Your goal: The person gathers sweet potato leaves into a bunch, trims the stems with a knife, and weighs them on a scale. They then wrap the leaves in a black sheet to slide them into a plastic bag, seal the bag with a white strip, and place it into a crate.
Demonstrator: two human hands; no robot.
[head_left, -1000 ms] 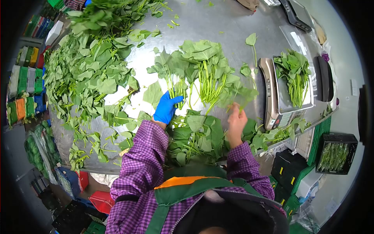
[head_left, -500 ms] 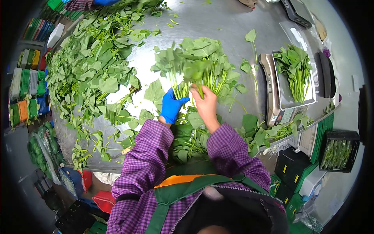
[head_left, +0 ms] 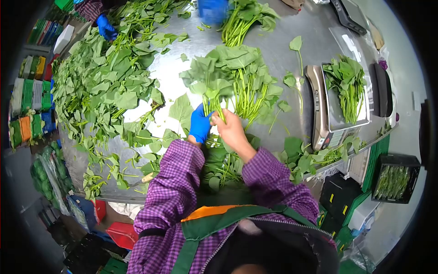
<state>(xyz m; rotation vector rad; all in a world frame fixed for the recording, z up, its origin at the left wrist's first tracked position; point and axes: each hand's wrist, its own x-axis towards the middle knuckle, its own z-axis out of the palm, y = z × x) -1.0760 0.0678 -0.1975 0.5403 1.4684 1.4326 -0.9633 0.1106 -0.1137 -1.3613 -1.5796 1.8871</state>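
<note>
My left hand [head_left: 200, 125], in a blue glove, is closed around the stems of a bunch of leafy greens [head_left: 211, 84]. My bare right hand [head_left: 232, 130] pinches stems close beside it, its fingers nearly touching the glove. Behind and to the right of my hands, another bunch of stemmed greens [head_left: 248, 91] lies on the metal table [head_left: 273, 50]. Loose leaves and stems [head_left: 223, 166] lie under my wrists, toward the table's near edge. The lower ends of the held stems are partly hidden by my fingers.
A large heap of greens [head_left: 105, 86] covers the table's left side. Greens [head_left: 349, 86] rest on a weighing scale [head_left: 318, 107] at right. A co-worker's gloved hand [head_left: 106, 28] reaches into the heap; another blurred blue glove [head_left: 213, 11] is beside a bunch [head_left: 242, 23] at the far side.
My right hand has moved slightly left and down, bringing its stems against the left hand's bunch. At the far side, a blue glove and a bunch of greens have appeared; a co-worker's hand now reaches into the heap.
</note>
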